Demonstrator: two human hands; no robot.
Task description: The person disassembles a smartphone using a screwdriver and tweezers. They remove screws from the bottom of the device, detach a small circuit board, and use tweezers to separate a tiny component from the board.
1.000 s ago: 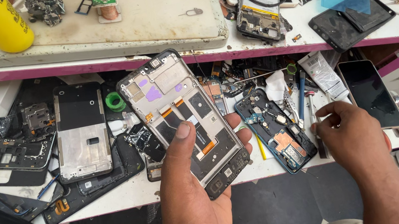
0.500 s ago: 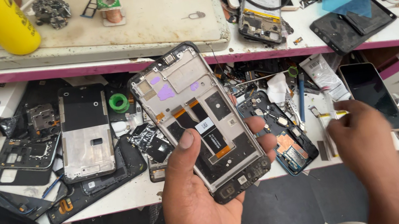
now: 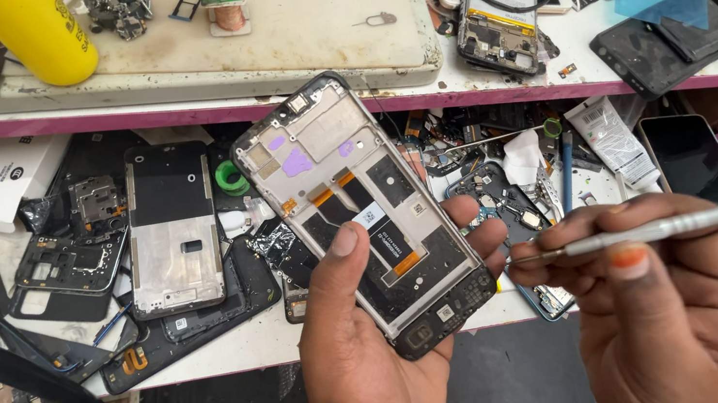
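Note:
My left hand (image 3: 364, 368) holds an opened phone frame (image 3: 360, 206) at a slant, back side up, with the thumb lying across its lower middle. The frame shows bare metal, orange flex strips and purple patches near its top. My right hand (image 3: 683, 311) grips a thin metal screwdriver (image 3: 678, 224) that lies level, its tip pointing left just beside the frame's lower right edge. A pink end shows at the tool's right.
Several stripped phone frames and boards (image 3: 173, 234) lie on the lower shelf at left. A yellow bottle (image 3: 39, 32) and a beige mat (image 3: 287, 17) sit on the upper bench. A black phone (image 3: 696, 162) and a white tube (image 3: 609, 143) lie at right.
My right hand has risen from the shelf's clutter with the screwdriver and come in close beside the frame. The left hand has lifted the phone frame higher and nearer.

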